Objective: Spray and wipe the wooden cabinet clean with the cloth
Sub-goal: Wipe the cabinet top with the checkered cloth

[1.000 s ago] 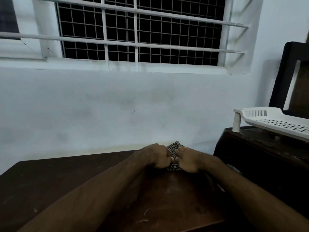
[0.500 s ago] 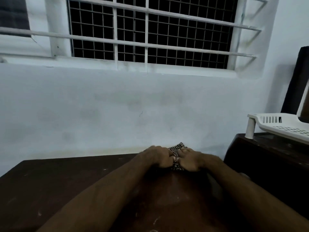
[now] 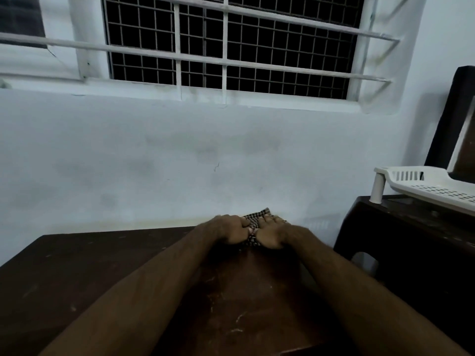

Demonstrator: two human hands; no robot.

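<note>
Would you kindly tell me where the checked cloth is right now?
In the head view, the checked cloth sits centre frame at the cabinet top's far edge, bunched between the left hand and right hand.

A single head-worn camera looked forward and slightly down along both forearms, close over the wooden cabinet (image 3: 77, 273). It faced the wall (image 3: 180, 163) and barred window (image 3: 226, 44); wide-angle, dim, perhaps tilted a little.
</note>
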